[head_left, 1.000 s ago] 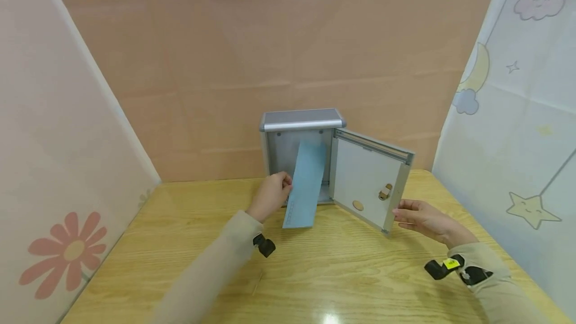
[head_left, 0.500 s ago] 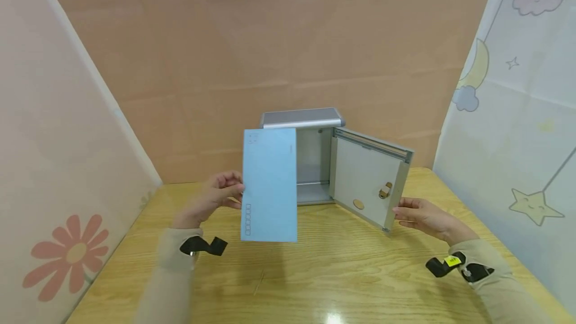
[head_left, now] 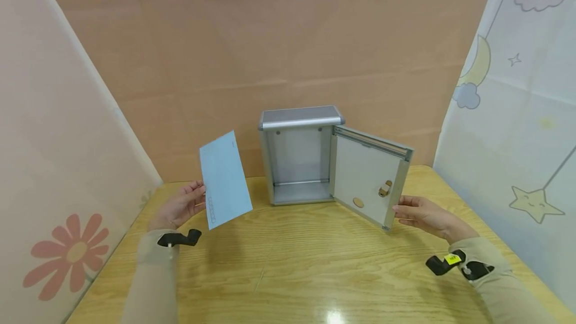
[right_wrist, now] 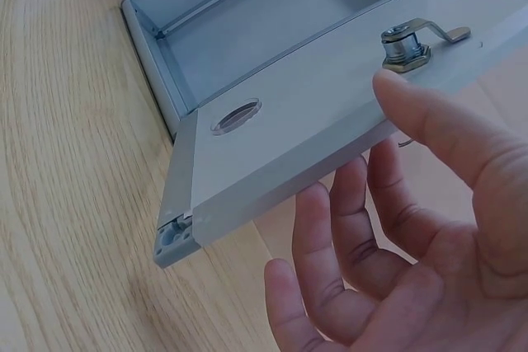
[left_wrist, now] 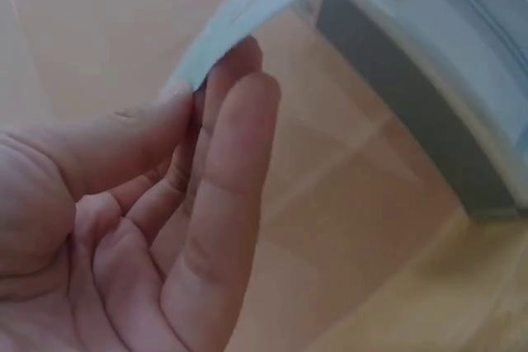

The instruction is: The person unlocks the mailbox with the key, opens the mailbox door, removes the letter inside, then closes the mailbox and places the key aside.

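My left hand [head_left: 179, 205] pinches a light blue envelope [head_left: 226, 181] by its left edge, thumb against fingers. The envelope is tilted in the air, left of the metal mailbox [head_left: 300, 116]. In the left wrist view the thumb and index finger meet on the envelope's edge [left_wrist: 239, 18]. My right hand [head_left: 429, 218] holds the free edge of the swung-out mailbox door [head_left: 364, 174], thumb on the inner face and fingers behind. A brass cam lock [right_wrist: 406, 45] sits on the door close to my thumb. Nothing shows inside the mailbox.
The mailbox stands at the back of a wooden table [head_left: 297, 264], before a peach backdrop [head_left: 216, 39]. Patterned panels rise on both sides, with a flower [head_left: 74, 253] at left and a star [head_left: 535, 204] at right.
My left hand has drawn the envelope out from the mailbox front, moving it left and turning it. The right hand has stayed on the door.
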`<state>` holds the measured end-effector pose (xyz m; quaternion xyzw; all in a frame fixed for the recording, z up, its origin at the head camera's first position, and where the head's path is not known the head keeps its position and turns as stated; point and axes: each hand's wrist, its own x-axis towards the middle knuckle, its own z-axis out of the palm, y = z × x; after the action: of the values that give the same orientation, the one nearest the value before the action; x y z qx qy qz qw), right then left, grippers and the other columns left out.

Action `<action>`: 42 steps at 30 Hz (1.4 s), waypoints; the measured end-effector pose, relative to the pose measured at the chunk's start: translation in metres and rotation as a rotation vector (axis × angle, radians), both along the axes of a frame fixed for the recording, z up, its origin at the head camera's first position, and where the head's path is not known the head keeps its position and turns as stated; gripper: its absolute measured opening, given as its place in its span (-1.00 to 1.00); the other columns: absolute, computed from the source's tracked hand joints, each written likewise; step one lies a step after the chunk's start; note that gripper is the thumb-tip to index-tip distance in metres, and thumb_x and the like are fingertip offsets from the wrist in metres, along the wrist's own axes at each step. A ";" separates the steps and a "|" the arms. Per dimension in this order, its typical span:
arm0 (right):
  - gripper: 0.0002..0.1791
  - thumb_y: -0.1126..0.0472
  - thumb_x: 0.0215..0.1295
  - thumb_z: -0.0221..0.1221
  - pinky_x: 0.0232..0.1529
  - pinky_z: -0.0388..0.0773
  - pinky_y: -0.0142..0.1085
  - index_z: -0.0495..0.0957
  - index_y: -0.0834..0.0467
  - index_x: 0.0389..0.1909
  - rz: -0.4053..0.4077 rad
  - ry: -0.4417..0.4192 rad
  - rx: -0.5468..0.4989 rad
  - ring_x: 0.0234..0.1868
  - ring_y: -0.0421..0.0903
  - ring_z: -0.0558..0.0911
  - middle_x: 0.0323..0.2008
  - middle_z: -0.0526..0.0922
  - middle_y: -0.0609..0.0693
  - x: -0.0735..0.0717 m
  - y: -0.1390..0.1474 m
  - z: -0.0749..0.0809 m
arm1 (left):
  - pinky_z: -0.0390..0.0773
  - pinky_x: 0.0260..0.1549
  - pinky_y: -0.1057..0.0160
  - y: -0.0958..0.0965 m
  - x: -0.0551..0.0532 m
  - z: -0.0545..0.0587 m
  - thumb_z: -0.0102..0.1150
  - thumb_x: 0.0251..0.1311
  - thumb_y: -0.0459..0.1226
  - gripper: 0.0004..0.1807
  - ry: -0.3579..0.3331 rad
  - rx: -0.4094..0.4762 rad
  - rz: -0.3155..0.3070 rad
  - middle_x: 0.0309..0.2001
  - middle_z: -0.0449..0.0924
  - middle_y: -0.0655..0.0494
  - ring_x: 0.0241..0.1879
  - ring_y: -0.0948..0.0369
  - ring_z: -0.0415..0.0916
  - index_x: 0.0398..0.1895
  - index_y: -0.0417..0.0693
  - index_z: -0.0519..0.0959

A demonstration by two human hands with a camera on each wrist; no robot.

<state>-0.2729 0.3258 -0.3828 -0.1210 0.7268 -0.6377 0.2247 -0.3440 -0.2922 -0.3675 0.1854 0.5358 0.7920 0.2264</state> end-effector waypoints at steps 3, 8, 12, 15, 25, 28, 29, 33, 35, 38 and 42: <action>-0.91 0.23 0.51 -0.05 0.04 0.53 -0.38 0.40 0.07 -0.08 0.004 -0.004 -0.005 0.00 -0.29 0.57 -0.08 0.53 -0.19 0.000 0.000 0.000 | 0.63 -0.23 0.41 -0.004 -0.006 -0.016 -0.22 0.49 -0.40 -0.76 -0.095 -0.177 0.056 -0.26 0.67 0.16 -0.26 0.29 0.66 -0.17 -0.02 0.50; -0.90 0.22 0.51 -0.05 0.06 0.52 -0.39 0.39 0.08 -0.06 0.000 -0.001 0.009 0.01 -0.31 0.57 -0.06 0.53 -0.19 -0.001 0.000 0.001 | 0.63 -0.21 0.40 -0.004 -0.012 -0.036 -0.06 0.44 -0.36 -0.95 -0.166 -0.504 0.083 -0.37 0.56 0.19 -0.38 0.35 0.59 -0.17 -0.08 0.43; -0.95 0.22 0.50 -0.04 0.03 0.53 -0.36 0.37 0.09 -0.12 -0.003 -0.004 0.015 -0.02 -0.26 0.57 -0.10 0.50 -0.15 -0.002 -0.002 0.001 | 0.63 -0.28 0.42 -0.004 -0.012 -0.048 -0.05 0.43 -0.37 -0.93 -0.187 -0.616 0.066 -0.38 0.55 0.15 -0.42 0.35 0.57 -0.15 -0.16 0.45; -0.94 0.22 0.50 -0.03 0.03 0.53 -0.35 0.37 0.09 -0.12 -0.004 -0.006 0.021 -0.03 -0.25 0.56 -0.10 0.49 -0.14 -0.002 -0.004 0.001 | 0.62 -0.35 0.45 -0.002 -0.011 -0.054 -0.07 0.43 -0.38 -0.92 -0.196 -0.649 0.050 -0.38 0.57 0.12 -0.45 0.36 0.56 -0.16 -0.20 0.45; -0.85 0.21 0.50 -0.03 0.05 0.52 -0.35 0.40 0.09 0.01 -0.004 -0.004 0.027 -0.01 -0.27 0.57 -0.07 0.55 -0.19 -0.003 -0.004 0.003 | 0.60 -0.44 0.42 0.021 -0.009 -0.065 0.03 0.36 -0.41 -0.85 -0.170 -0.808 0.145 -0.45 0.59 0.09 -0.49 0.31 0.54 -0.14 -0.35 0.53; -0.83 0.21 0.50 -0.03 0.05 0.53 -0.36 0.40 0.09 0.02 -0.003 0.001 0.035 0.00 -0.28 0.57 -0.06 0.55 -0.19 -0.003 -0.003 0.003 | 0.60 -0.46 0.41 0.028 -0.007 -0.064 0.05 0.34 -0.40 -0.86 -0.162 -0.878 0.178 -0.50 0.56 0.08 -0.52 0.29 0.53 -0.18 -0.35 0.55; -0.83 0.21 0.50 -0.03 0.05 0.53 -0.36 0.40 0.09 0.02 -0.004 0.002 0.038 0.00 -0.28 0.57 -0.06 0.55 -0.19 -0.003 -0.003 0.003 | 0.60 -0.47 0.41 0.031 -0.007 -0.063 0.06 0.34 -0.40 -0.86 -0.159 -0.902 0.190 -0.51 0.55 0.07 -0.54 0.29 0.52 -0.19 -0.35 0.55; -0.83 0.21 0.50 -0.03 0.07 0.52 -0.33 0.40 0.10 0.03 -0.004 0.002 0.046 -0.01 -0.28 0.57 -0.06 0.56 -0.19 -0.003 -0.002 0.003 | 0.58 -0.53 0.43 0.037 -0.006 -0.060 0.07 0.32 -0.40 -0.88 -0.139 -0.972 0.210 -0.57 0.53 0.06 -0.61 0.32 0.50 -0.26 -0.34 0.55; -0.82 0.20 0.50 -0.03 0.08 0.52 -0.33 0.39 0.11 0.03 -0.004 0.000 0.046 0.00 -0.27 0.58 -0.06 0.56 -0.19 -0.003 -0.002 0.003 | 0.56 -0.56 0.44 0.040 -0.006 -0.059 0.08 0.31 -0.41 -0.90 -0.136 -0.995 0.215 -0.58 0.51 0.07 -0.64 0.33 0.49 -0.33 -0.30 0.53; -0.82 0.20 0.50 -0.02 0.08 0.52 -0.33 0.39 0.12 0.03 -0.002 -0.003 0.042 0.00 -0.27 0.58 -0.06 0.55 -0.17 -0.001 -0.002 0.003 | 0.54 -0.59 0.45 0.045 -0.006 -0.059 0.10 0.29 -0.41 -0.89 -0.141 -1.007 0.223 -0.60 0.50 0.08 -0.67 0.34 0.46 -0.42 -0.24 0.48; -0.84 0.21 0.50 -0.03 0.08 0.52 -0.33 0.39 0.12 0.01 -0.001 -0.009 0.035 0.00 -0.26 0.57 -0.06 0.54 -0.16 -0.001 -0.001 0.003 | 0.50 -0.62 0.47 0.049 -0.005 -0.059 0.12 0.26 -0.42 -0.84 -0.144 -1.020 0.231 -0.62 0.48 0.10 -0.69 0.35 0.42 -0.49 -0.19 0.45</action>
<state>-0.2736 0.3249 -0.3794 -0.1139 0.7370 -0.6254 0.2297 -0.3491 -0.2432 -0.4263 -0.0637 0.8532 0.4610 0.2355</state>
